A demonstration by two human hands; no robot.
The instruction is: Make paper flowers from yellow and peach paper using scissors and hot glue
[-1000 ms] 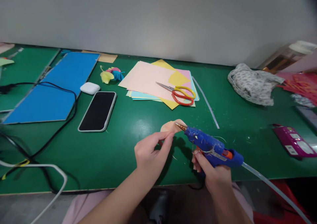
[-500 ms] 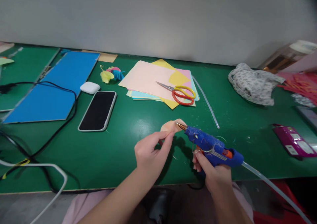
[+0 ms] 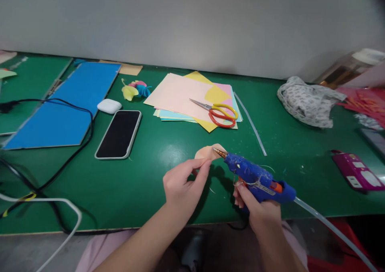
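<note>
Between thumb and fingertips my left hand (image 3: 185,182) pinches a small peach paper piece (image 3: 202,153) with rounded ends, held above the green table. My right hand (image 3: 258,208) is wrapped round the handle of a blue hot glue gun (image 3: 251,172). The gun's copper-coloured nozzle points left and its tip lies over the right part of the paper; whether it touches I cannot tell. A long clear glue stick (image 3: 333,228) sticks out of the gun's back end. Thin glue strings cling to the gun's body.
Behind my hands lie stacked coloured paper sheets (image 3: 177,89) with scissors (image 3: 215,111) on top. A loose glue stick (image 3: 251,123) is right of them. On the left are a phone (image 3: 118,135), a white case (image 3: 109,106), paper shapes (image 3: 135,90), a blue board (image 3: 66,107) and cables (image 3: 72,160).
</note>
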